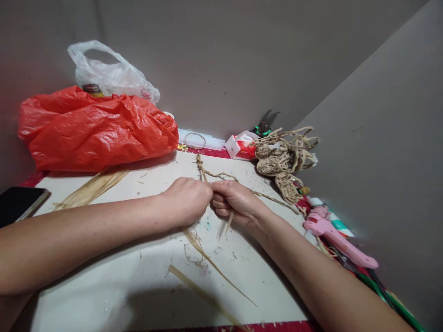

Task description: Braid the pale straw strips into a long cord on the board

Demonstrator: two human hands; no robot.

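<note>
My left hand point(191, 200) and my right hand point(238, 203) meet over the middle of the white board point(114, 286), both with fingers closed. Between them they pinch a twisted straw cord point(199, 162), whose knotted end sticks up beyond my knuckles. A thinner twisted strand point(266, 195) branches off and runs right, behind my right hand. Below my right fingers a short pale fibre end point(229, 222) pokes out. Nearer to me lie loose dry straw strips point(221, 272), one passing under my left hand. The exact grip point is hidden by my fingers.
A red plastic bag point(100, 129) fills the back left, beside a bundle of dry straw point(93, 189) and a phone point(20, 203). At the right are woven straw pieces point(284, 159), a red-and-white tissue pack point(241, 145), pruning shears point(266, 123) and a pink glue gun point(341, 237). Grey walls stand close behind.
</note>
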